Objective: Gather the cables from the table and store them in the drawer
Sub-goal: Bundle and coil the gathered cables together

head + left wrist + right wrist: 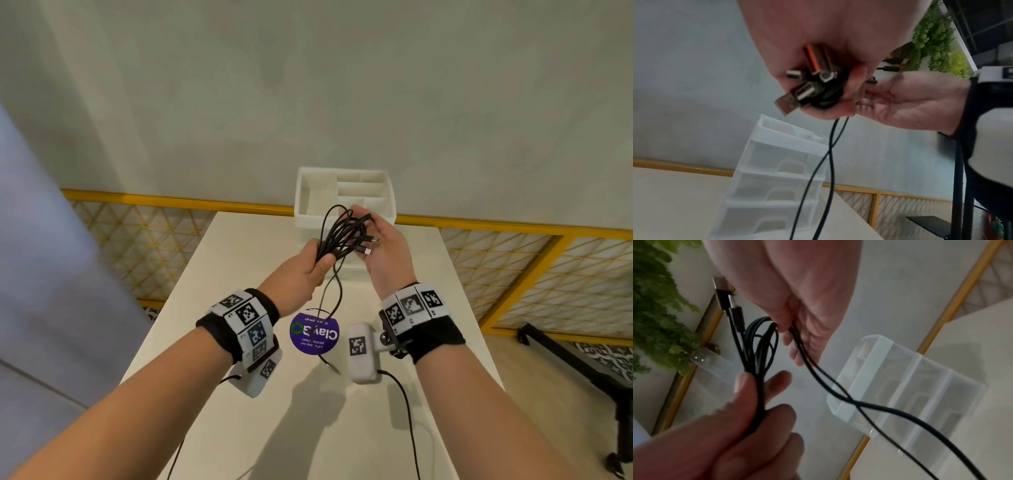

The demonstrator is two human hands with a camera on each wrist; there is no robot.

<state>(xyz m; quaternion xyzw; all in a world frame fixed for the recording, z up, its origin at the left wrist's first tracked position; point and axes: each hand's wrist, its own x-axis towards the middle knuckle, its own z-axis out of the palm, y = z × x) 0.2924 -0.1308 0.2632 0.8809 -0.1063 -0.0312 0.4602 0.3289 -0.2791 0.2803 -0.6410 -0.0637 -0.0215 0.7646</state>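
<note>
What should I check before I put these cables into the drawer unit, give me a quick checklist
1. Left hand grips the cable bundle: ok.
2. Right hand holds the bundle's other end: ok.
3. All cable off the table: not ok, a loose strand hangs down onto the purple sticker.
4. Plugs gathered together: ok.
5. A drawer on the drawer unit is open: not ok, the front drawers look shut.
6. Top tray free: ok.

Likely an office or shared workspace, not a home: a plain white tabletop (239, 394) in the lower centre; a bare pale wall (308, 85) above; yellow-framed lattice railing (513, 253) across mid-frame; a round purple sticker (314, 331); green foliage (931, 40) at upper right of the left wrist view.
</note>
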